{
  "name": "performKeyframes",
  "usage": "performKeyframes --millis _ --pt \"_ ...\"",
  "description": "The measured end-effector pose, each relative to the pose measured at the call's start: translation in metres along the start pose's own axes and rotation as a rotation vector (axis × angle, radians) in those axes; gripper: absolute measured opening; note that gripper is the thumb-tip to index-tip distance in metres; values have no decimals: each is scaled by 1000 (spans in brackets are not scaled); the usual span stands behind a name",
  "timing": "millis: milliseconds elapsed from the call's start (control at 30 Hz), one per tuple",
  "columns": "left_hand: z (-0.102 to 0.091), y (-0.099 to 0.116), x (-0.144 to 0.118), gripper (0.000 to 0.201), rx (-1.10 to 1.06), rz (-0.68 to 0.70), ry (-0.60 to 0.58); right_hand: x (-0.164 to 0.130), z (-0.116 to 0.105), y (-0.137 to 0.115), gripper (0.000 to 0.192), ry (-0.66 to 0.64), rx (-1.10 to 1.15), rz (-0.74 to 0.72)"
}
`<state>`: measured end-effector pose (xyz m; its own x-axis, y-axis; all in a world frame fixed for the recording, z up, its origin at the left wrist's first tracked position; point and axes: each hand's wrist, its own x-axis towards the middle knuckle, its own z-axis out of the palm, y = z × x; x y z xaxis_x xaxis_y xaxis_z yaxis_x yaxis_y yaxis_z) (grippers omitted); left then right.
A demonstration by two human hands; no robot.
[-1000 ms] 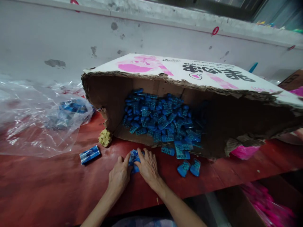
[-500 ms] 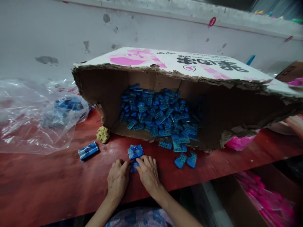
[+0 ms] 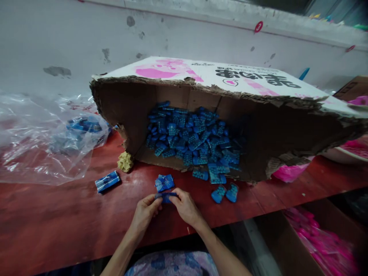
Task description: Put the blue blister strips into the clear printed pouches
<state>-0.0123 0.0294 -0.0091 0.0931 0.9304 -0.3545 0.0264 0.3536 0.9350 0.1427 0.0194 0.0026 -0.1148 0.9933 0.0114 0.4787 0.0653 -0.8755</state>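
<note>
Left hand point(image 3: 145, 212) and right hand point(image 3: 186, 207) pinch opposite ends of one blue piece point(image 3: 166, 196); packet point(image 3: 164, 182) just at 12 o'clock, carton point(image 3: 218, 122) beyond.

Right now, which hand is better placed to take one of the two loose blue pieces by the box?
Right. The right hand lies nearer the loose pieces, on its own side; the left hand is farther away. Both hold a packet.

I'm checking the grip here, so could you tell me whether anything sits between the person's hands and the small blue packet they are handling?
Nothing visible does: the left hand and right hand pinch the blue packet directly at its two ends, above the red table.
</note>
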Motion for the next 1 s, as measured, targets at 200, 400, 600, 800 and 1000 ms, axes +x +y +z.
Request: performKeyframes --millis 200,400,600,800,1000 --pt "17 -9 -13 27 -253 -39 22 -8 -8 -2 18 -39 8 36" --pt "21 -7 -16 27 -280 -121 26 -16 -5 0 14 -50 27 80" --pt "23 -7 -18 30 -353 -207 57 -30 5 -5 16 25 20 108" --pt "26 -4 -23 33 -332 -205 30 -34 4 -10 20 46 35 100" --pt "18 -2 -28 36 -323 -266 54 -40 -26 4 19 147 -170 -32"
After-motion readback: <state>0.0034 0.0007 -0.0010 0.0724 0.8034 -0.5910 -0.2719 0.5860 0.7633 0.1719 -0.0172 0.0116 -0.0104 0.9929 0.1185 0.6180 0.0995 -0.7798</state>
